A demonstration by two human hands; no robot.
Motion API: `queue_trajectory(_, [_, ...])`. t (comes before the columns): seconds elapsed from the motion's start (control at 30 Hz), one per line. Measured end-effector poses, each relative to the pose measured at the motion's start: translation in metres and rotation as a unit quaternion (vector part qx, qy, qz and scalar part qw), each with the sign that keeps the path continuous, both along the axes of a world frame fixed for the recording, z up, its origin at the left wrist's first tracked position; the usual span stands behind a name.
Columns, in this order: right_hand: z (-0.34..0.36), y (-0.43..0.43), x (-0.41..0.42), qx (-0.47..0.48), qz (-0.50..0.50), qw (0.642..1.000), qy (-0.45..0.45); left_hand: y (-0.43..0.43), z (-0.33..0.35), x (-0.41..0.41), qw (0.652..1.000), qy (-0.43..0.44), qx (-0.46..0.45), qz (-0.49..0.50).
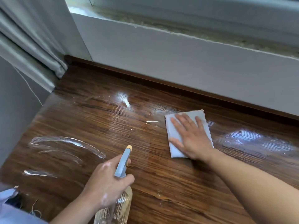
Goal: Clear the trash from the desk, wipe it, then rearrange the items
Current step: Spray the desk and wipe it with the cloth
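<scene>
Streaked wet tabletop ends at a grey wall, curtain far left. Right hand presses cloth, fingers flat; left hand grips spray bottle.

bare desk between spray bottle and cloth

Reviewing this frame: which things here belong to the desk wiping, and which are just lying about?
In the job:
desk
cloth, pressed flat by the right hand
spray bottle, gripped by the left hand
wet streaks
white scraps

Just there:
curtain
window sill
wall
</scene>
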State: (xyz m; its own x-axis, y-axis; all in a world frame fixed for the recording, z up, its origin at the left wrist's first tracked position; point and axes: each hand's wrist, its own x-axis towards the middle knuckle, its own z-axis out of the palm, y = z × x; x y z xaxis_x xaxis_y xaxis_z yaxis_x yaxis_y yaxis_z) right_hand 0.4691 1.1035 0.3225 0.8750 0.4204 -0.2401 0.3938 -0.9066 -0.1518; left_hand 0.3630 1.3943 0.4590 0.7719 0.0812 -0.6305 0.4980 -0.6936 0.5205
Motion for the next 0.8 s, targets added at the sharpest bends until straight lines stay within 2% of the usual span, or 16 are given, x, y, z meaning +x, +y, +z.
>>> queue_trajectory(0.13, [0.004,0.034,0.056,0.017,-0.154,0.988,-0.004,0.006,-0.003,-0.004,1.0,-0.003,-0.001,0.004])
queue_trajectory(0.27, [0.003,0.076,0.073,0.03,-0.217,0.976,-0.001,0.01,-0.007,-0.008,1.0,0.0,-0.01,0.01])
queue_trajectory(0.33, [0.003,0.09,0.072,0.03,-0.194,0.981,-0.001,0.012,-0.008,-0.01,1.0,-0.003,-0.007,0.01])
queue_trajectory(0.43, [0.004,0.102,0.054,0.024,-0.087,0.996,0.011,0.015,-0.009,-0.014,1.0,-0.004,0.001,0.007])
queue_trajectory(0.6, [-0.003,0.1,-0.036,0.069,0.06,0.996,-0.008,0.022,-0.007,-0.018,1.0,-0.003,0.007,0.001])
queue_trajectory(0.7, [-0.008,0.088,-0.093,0.065,0.081,0.994,-0.016,0.024,-0.004,-0.021,1.0,-0.002,0.003,-0.002])
queue_trajectory(0.8, [-0.007,0.081,-0.15,0.059,0.028,0.997,-0.031,0.027,0.0,-0.026,1.0,-0.013,-0.003,-0.005])
